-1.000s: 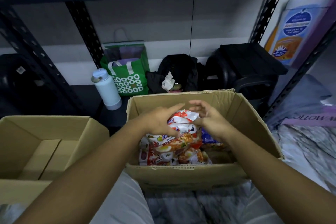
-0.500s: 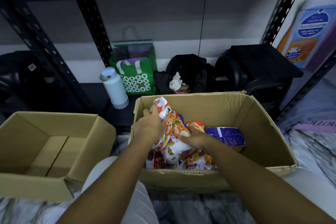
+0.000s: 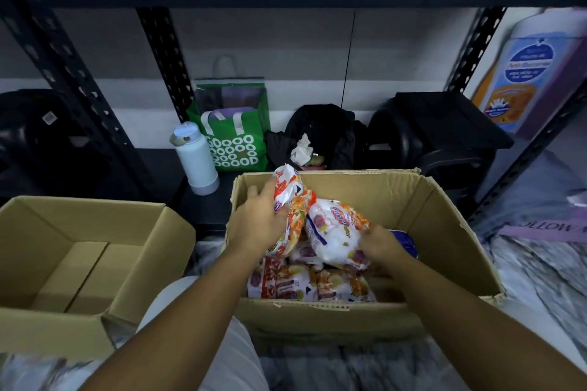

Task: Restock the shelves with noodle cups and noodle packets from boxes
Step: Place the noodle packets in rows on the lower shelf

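A white noodle packet [image 3: 333, 232] is now also raised by the right hand [image 3: 381, 244], an orange noodle packet [image 3: 292, 200] by the left hand [image 3: 254, 225], fingers curled round each; shelving is expected next.

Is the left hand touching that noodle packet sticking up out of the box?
Touching. The head view shows the left hand gripping the upright noodle packet, fingers wrapped over its side, above the box.

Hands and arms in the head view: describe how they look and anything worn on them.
The left hand and right hand are bare: no gloves, and no rings show on the visible fingers. The left forearm and right forearm are uncovered down to the frame edge, with no sleeve, watch or bracelet in sight. No markings show.
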`<state>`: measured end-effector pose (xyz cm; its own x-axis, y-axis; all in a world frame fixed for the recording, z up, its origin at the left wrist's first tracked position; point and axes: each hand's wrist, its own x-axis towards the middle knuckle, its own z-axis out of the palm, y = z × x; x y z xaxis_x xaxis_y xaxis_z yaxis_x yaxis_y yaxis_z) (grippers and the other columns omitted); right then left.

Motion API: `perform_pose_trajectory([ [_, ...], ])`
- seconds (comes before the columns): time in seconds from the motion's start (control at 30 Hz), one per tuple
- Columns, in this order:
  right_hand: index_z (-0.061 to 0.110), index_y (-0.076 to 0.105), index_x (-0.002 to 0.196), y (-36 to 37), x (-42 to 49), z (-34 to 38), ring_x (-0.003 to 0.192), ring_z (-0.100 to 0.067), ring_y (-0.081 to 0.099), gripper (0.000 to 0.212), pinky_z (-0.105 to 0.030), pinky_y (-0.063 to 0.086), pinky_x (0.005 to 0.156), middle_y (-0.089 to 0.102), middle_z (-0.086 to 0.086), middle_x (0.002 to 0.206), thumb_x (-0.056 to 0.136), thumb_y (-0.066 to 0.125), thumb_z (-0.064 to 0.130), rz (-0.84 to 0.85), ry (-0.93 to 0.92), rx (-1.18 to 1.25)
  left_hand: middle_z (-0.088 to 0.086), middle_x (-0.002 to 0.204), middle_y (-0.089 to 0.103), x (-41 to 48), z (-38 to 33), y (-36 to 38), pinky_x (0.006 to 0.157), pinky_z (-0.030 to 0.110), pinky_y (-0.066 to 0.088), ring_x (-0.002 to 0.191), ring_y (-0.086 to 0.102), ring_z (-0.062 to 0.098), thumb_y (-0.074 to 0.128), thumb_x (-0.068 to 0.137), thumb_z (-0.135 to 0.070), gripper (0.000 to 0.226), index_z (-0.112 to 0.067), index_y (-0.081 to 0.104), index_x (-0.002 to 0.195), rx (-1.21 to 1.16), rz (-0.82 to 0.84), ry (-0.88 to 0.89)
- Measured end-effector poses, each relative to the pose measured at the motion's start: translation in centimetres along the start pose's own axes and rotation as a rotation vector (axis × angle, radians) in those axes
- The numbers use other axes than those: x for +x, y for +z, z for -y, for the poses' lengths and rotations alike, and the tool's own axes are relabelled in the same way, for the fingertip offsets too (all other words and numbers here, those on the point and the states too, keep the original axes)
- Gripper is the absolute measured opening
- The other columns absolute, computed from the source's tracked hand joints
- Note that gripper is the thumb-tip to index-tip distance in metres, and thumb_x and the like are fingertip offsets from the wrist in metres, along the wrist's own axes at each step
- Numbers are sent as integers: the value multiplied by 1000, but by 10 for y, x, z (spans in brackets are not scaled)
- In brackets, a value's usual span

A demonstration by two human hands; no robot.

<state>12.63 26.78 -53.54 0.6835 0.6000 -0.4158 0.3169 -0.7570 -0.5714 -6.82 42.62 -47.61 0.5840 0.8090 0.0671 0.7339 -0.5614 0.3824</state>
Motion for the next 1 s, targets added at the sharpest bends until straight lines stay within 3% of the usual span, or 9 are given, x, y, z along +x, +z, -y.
perform_pose_trajectory([
  [0.07,7,64,122,-6,-16,-3,94,-27,67,28,-32,53,72,68,-17,116,106,48,22,137,16,130,7,141,44,1,-3,10,85,46,53,115,62,37,52,102,-46,65,-38,22,158,61,103,9],
  [0.13,18,54,140,-5,-22,-9,105,-20,63,43,-30,52,84,64,-7,133,102,58,37,247,-36,17,9,145,40,1,-1,29,90,47,53,119,60,38,50,102,-45,67,-37,17,160,113,293,-27],
  [0.2,21,47,143,2,-16,-16,123,-23,58,57,-38,50,102,59,-3,139,94,64,47,194,-152,-222,11,154,32,-1,8,48,98,47,50,127,54,37,45,104,-46,71,-32,7,163,150,471,-74],
  [0.33,25,33,150,-9,-8,10,134,-26,42,80,-47,43,106,40,-1,146,86,64,63,-56,-486,-710,13,159,25,5,19,55,101,47,48,129,52,36,42,104,-54,79,-28,-3,164,137,520,-77],
  [0.47,35,32,155,-13,13,53,151,-20,24,64,-47,25,121,31,6,163,98,60,33,170,-788,-788,14,159,25,5,26,58,102,47,48,128,53,37,49,100,-59,90,-28,-6,164,83,531,-51],
  [0.57,28,25,160,4,40,69,154,-24,21,78,-45,26,123,28,0,165,93,64,16,377,-684,-825,11,163,20,4,33,58,105,42,45,135,48,35,57,93,-66,102,-31,-9,163,8,544,-54],
  [0.73,29,29,159,15,59,95,141,-30,38,92,-46,38,113,39,-5,154,83,80,39,458,-705,-1173,9,165,17,5,38,59,107,41,45,140,43,36,82,67,-71,139,-32,-11,162,11,593,-35],
  [0.9,39,44,152,4,61,91,146,-32,31,95,-53,37,114,40,0,157,70,78,72,539,-634,-1432,10,160,25,5,36,63,105,40,46,136,47,35,79,78,-60,125,-28,-8,163,44,558,-50],
  [1.0,38,52,144,-8,65,61,139,-25,38,99,-49,41,111,42,3,149,59,76,84,569,-597,-1205,9,163,21,3,32,63,108,44,45,138,45,35,72,87,-57,117,-27,-11,163,55,554,-62],
])
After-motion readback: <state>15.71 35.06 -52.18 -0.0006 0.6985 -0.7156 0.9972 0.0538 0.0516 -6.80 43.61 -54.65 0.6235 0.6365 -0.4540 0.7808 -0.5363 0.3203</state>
